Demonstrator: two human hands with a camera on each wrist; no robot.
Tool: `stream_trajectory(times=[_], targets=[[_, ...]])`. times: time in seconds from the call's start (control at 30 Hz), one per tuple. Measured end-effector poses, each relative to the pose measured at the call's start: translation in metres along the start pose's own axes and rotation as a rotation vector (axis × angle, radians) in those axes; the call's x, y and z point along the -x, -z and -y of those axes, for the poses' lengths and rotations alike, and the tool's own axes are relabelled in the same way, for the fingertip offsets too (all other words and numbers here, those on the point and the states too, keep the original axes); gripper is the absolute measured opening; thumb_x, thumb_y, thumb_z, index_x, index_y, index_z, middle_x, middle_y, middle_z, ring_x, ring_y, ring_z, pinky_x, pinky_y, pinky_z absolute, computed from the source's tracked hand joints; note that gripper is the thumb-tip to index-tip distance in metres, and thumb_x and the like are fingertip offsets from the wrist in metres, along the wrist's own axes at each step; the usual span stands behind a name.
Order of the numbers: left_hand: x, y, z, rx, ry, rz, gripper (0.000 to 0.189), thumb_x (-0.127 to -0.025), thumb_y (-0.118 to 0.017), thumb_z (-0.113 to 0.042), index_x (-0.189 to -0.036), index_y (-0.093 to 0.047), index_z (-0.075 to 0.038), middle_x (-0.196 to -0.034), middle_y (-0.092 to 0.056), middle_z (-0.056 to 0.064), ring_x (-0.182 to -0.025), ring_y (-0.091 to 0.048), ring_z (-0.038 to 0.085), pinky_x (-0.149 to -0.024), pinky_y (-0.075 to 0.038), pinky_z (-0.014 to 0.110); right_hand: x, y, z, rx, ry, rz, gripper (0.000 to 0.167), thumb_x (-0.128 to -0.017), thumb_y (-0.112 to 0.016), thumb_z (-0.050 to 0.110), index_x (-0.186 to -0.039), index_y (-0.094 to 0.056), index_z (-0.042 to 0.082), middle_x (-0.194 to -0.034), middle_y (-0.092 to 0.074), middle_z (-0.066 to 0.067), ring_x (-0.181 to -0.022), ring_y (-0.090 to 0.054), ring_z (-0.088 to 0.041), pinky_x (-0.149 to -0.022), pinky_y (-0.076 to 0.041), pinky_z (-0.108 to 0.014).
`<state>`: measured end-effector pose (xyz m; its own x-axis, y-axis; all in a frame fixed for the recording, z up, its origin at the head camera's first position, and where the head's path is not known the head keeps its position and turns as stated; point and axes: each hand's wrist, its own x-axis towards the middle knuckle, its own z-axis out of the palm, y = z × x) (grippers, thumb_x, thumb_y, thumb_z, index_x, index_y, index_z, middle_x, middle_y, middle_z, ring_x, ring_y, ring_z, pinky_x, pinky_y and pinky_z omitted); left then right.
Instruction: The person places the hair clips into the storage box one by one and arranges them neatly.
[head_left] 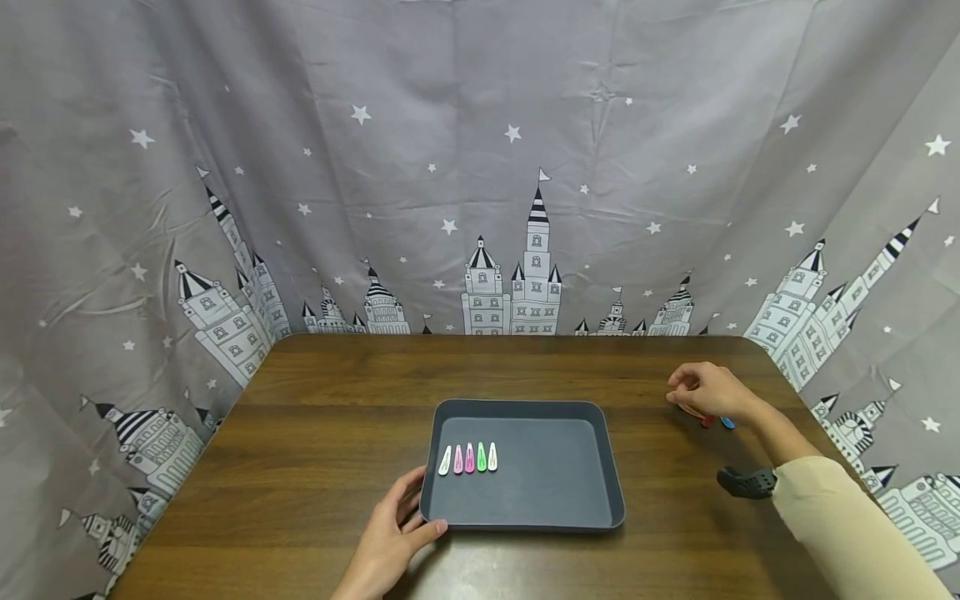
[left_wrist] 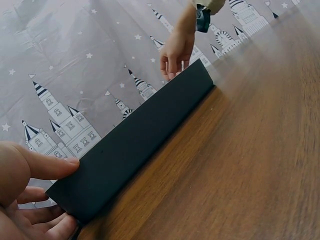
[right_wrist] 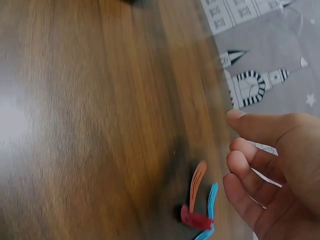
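Head-view: curtain (head_left: 450, 150) behind, clips (head_left: 707, 422) near empty right hand (head_left: 712, 392), tray (head_left: 555, 475) corner in left hand (head_left: 393, 529).

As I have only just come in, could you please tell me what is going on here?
A person's left hand holds the near left corner of a gray tray, in which five hair clips lie in a row toward the left side. The right hand is above the wooden table, to the right of the tray, with no clip visible in its fingers. Near it, an orange clip, a red clip and a blue clip lie close together.
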<state>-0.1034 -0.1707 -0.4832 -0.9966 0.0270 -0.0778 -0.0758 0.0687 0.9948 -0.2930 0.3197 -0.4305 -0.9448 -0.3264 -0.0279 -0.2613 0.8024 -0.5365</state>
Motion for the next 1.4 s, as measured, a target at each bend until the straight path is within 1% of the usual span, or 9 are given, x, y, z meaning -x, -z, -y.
stream_trajectory(times=[0.23, 0.37, 0.53, 0.63, 0.77, 0.9, 1.13, 1.23, 1.4], targets=[[0.001, 0.001, 0.001, 0.020, -0.004, 0.011, 0.079, -0.082, -0.079, 0.012, -0.151, -0.039, 0.008, -0.151, -0.041, 0.035, -0.136, -0.046, 0.049, -0.100, -0.055, 0.037, 0.008, 0.001, -0.011, -0.045, -0.036, 0.006, 0.023, -0.097, -0.072, 0.015, -0.109, -0.068, -0.004, -0.090, -0.069, -0.002, -0.079, -0.064, -0.020, -0.073, -0.055, -0.040], [0.000, 0.000, 0.001, 0.018, 0.014, 0.010, 0.079, -0.083, -0.079, 0.011, -0.151, -0.040, 0.007, -0.152, -0.041, 0.034, -0.137, -0.046, 0.048, -0.100, -0.054, 0.036, 0.012, 0.001, -0.016, -0.036, -0.066, 0.004, 0.021, -0.096, -0.072, 0.014, -0.107, -0.068, -0.003, -0.089, -0.069, -0.003, -0.075, -0.064, -0.020, -0.073, -0.053, -0.040], [0.000, 0.000, 0.001, 0.015, 0.007, 0.014, 0.078, -0.083, -0.080, 0.010, -0.151, -0.041, 0.007, -0.151, -0.042, 0.034, -0.137, -0.046, 0.048, -0.101, -0.054, 0.035, 0.013, -0.002, -0.026, 0.004, -0.085, 0.000, 0.017, -0.093, -0.074, 0.015, -0.102, -0.070, 0.001, -0.087, -0.068, 0.000, -0.076, -0.060, -0.019, -0.069, -0.049, -0.037], [0.001, 0.000, 0.001, 0.012, -0.001, 0.015, 0.078, -0.083, -0.080, 0.010, -0.150, -0.041, 0.007, -0.151, -0.042, 0.034, -0.137, -0.045, 0.049, -0.101, -0.054, 0.036, 0.014, -0.006, -0.032, 0.005, -0.081, -0.005, 0.016, -0.092, -0.075, 0.015, -0.100, -0.069, 0.003, -0.086, -0.067, 0.001, -0.077, -0.057, -0.018, -0.067, -0.046, -0.034], [0.001, 0.000, 0.001, 0.010, 0.009, 0.012, 0.079, -0.083, -0.080, 0.010, -0.151, -0.040, 0.007, -0.151, -0.042, 0.034, -0.137, -0.045, 0.049, -0.101, -0.054, 0.036, 0.014, -0.011, -0.039, 0.012, -0.054, -0.027, 0.016, -0.091, -0.077, 0.013, -0.097, -0.069, 0.002, -0.084, -0.066, 0.001, -0.075, -0.056, -0.016, -0.065, -0.046, -0.033], [0.001, 0.000, 0.001, 0.006, 0.016, 0.010, 0.079, -0.083, -0.080, 0.010, -0.151, -0.040, 0.007, -0.151, -0.042, 0.034, -0.137, -0.045, 0.048, -0.101, -0.054, 0.036, 0.016, -0.014, -0.043, 0.042, -0.039, -0.057, 0.014, -0.089, -0.079, 0.011, -0.095, -0.069, 0.002, -0.082, -0.066, 0.002, -0.075, -0.056, -0.015, -0.067, -0.046, -0.034], [0.001, 0.000, -0.001, 0.010, 0.028, 0.007, 0.079, -0.083, -0.080, 0.010, -0.152, -0.040, 0.006, -0.152, -0.041, 0.034, -0.137, -0.045, 0.049, -0.099, -0.055, 0.037, 0.016, -0.016, -0.044, 0.057, -0.041, -0.080, 0.008, -0.088, -0.076, 0.004, -0.092, -0.069, 0.000, -0.080, -0.066, 0.001, -0.075, -0.056, -0.016, -0.069, -0.047, -0.037], [0.000, 0.000, 0.000, 0.013, 0.029, 0.004, 0.079, -0.083, -0.080, 0.010, -0.151, -0.041, 0.005, -0.152, -0.042, 0.033, -0.137, -0.045, 0.048, -0.099, -0.055, 0.036, 0.015, -0.016, -0.044, 0.052, -0.037, -0.072, 0.005, -0.088, -0.074, 0.003, -0.089, -0.069, 0.001, -0.078, -0.067, 0.002, -0.073, -0.056, -0.016, -0.069, -0.048, -0.037], [0.000, 0.000, 0.000, 0.020, 0.019, 0.000, 0.078, -0.083, -0.079, 0.011, -0.151, -0.041, 0.006, -0.152, -0.042, 0.032, -0.137, -0.046, 0.048, -0.099, -0.055, 0.037, 0.013, -0.015, -0.046, 0.051, -0.030, -0.022, 0.004, -0.090, -0.071, 0.003, -0.086, -0.069, 0.003, -0.077, -0.065, 0.004, -0.072, -0.054, -0.016, -0.067, -0.047, -0.036]])
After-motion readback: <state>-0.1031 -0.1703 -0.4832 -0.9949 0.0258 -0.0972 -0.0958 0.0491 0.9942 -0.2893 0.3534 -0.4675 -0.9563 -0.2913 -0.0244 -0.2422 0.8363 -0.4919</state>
